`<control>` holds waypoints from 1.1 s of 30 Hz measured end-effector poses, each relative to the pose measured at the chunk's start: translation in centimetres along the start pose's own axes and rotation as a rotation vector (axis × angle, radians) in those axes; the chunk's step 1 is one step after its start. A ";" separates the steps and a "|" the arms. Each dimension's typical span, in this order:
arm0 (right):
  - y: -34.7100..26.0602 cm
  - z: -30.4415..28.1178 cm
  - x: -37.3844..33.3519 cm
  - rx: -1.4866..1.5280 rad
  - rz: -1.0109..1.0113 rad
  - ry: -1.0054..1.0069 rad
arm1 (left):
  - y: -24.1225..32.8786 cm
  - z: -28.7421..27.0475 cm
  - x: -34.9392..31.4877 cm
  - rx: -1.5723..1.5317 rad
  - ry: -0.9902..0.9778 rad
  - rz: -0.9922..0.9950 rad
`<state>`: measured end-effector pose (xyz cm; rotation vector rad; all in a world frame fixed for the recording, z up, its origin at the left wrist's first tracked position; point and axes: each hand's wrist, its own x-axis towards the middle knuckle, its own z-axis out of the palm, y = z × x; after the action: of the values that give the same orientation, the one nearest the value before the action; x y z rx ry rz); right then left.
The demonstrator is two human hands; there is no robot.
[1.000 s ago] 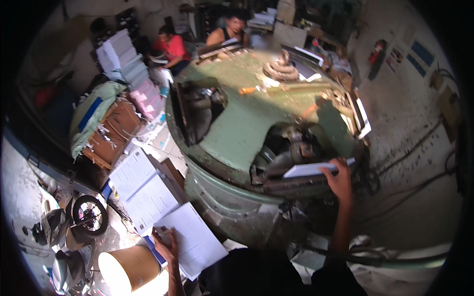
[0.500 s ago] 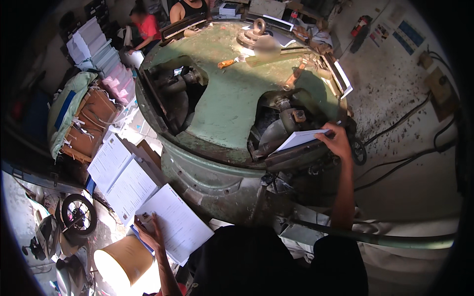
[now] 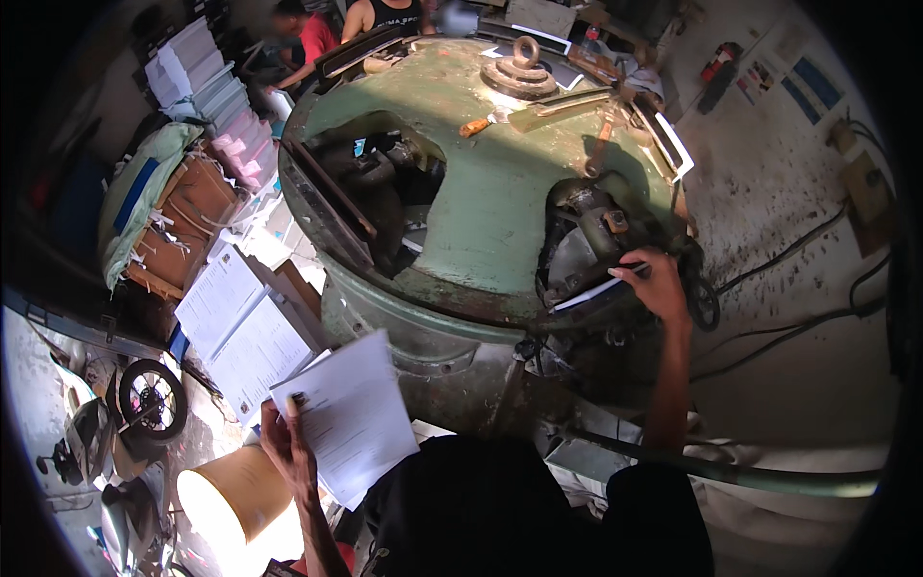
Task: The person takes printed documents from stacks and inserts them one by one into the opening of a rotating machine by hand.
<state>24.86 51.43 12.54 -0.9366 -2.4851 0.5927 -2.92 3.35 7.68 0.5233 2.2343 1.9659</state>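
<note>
White printed sheets, long axis running from seven to one o'clock, pinched at their lower-left corner by left hand; right hand fingers closed on white sheet at green machine, white paper stacks at ten o'clock.

I count one green machine, two paper stacks beside it, one sheaf in my left grip, one sheet in my right grip.
</note>
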 end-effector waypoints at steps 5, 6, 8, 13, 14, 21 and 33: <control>-9.2 1.0 0.0 0.329 -0.117 -0.370 | 6.7 4.5 0.2 -0.220 -0.145 0.205; -11.1 1.1 -0.1 0.460 -0.198 -0.460 | 8.7 6.4 0.3 -0.257 -0.116 0.191; -13.3 1.6 -0.8 0.679 -0.289 -0.591 | 10.0 8.7 1.2 -0.395 -0.165 0.280; -11.9 1.8 -2.1 0.990 -0.046 -0.522 | 15.0 12.1 1.9 -0.701 -0.304 0.079; -12.2 1.3 -2.5 0.985 -0.053 -0.526 | 15.3 12.1 2.1 -0.632 -0.361 0.097; -15.1 0.5 -2.9 1.110 0.048 -0.190 | 18.3 12.4 1.2 -0.726 -0.567 0.165; -16.6 -4.1 -2.1 0.011 -0.255 0.273 | 25.7 7.6 -1.2 -0.347 -0.833 1.285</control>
<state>19.89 39.60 24.08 -0.6342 -2.3021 0.3674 5.11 12.63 31.57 2.5092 0.9550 1.7433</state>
